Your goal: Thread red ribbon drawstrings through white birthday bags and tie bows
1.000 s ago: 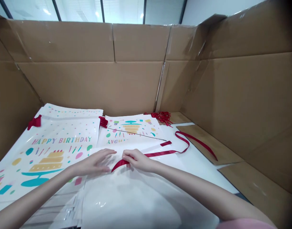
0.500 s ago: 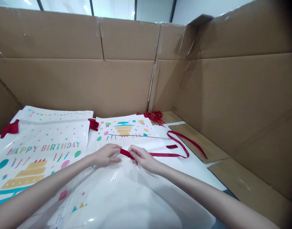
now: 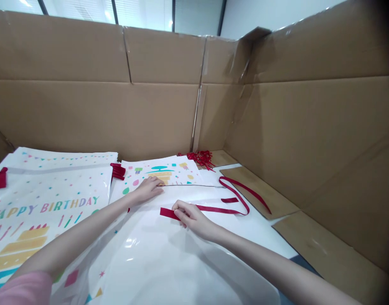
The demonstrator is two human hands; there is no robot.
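Observation:
A long red ribbon [image 3: 219, 209] runs from my right hand [image 3: 189, 217] to the right and curls back over the cardboard. My right hand is closed on it near its end, and a short piece sticks out to the left of the fingers. My left hand [image 3: 149, 189] lies with fingers apart at the top edge of a glossy white sheet [image 3: 156, 250], holding no ribbon. Behind it is a printed sheet [image 3: 181, 173] with a cake. A thin dark line [image 3: 194, 185] crosses beside the left fingertips. A short red strip [image 3: 229, 200] lies right of my right hand.
At the left are stacked HAPPY BIRTHDAY bags [image 3: 67, 182] with red bows [image 3: 118, 171] at their sides. A tangle of red strings [image 3: 203, 159] lies at the back. Tall cardboard walls [image 3: 162, 114] stand behind and at the right, with flat cardboard [image 3: 327, 237] below.
My left hand has let go of the ribbon's end and moved up and away from my right hand. My right hand still holds the ribbon. The view has shifted slightly.

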